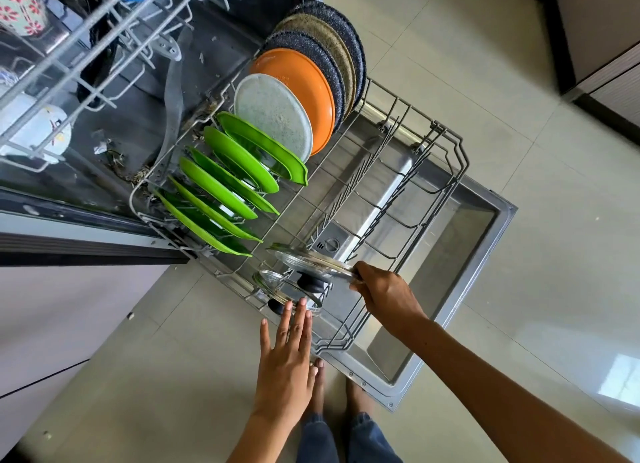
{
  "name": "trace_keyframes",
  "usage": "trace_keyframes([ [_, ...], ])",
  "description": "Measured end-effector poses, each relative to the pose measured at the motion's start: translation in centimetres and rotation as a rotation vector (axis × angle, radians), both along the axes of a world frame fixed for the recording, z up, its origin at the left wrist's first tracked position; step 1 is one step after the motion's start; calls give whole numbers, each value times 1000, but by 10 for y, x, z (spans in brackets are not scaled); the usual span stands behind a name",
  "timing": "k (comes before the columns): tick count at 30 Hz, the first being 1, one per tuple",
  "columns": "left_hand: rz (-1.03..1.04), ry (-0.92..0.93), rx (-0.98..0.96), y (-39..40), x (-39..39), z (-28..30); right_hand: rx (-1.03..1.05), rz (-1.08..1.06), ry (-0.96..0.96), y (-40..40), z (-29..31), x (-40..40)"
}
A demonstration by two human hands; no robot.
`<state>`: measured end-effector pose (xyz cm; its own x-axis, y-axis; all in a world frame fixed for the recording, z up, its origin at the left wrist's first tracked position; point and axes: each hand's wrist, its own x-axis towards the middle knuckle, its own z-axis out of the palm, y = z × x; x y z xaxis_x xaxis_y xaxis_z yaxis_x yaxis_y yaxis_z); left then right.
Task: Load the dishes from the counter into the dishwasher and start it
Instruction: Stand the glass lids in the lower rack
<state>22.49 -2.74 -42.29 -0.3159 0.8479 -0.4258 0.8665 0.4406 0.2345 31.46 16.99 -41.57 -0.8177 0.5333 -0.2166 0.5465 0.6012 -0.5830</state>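
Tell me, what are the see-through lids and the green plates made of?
The larger lid, gripped by the right hand, and the smaller lid look like clear glass with a metal rim and dark, probably plastic, knobs. The green plates look like glossy plastic, bright and evenly coloured, though glazed ceramic is possible.

Bright daylight, window glare on floor (620, 376), wide-angle edge distortion.

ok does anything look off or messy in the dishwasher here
Yes: bits of debris lie scattered on the tub floor behind the lower rack, along its back edge. It looks like food scraps. The plates stand neatly in their slots, and the right hand grips a glass lid.
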Motion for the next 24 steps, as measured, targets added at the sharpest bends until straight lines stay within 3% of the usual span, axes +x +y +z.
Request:
trace_keyframes([
  [4,6,7,9,-1,-1,1,97,-1,110,-19,3,3],
  [10,-36,-13,-10,-8,-5,-3,186,-6,126,-30,2,8],
  [24,-31,21,0,-8,-2,-5,203,34,158,-19,-2,9],
])
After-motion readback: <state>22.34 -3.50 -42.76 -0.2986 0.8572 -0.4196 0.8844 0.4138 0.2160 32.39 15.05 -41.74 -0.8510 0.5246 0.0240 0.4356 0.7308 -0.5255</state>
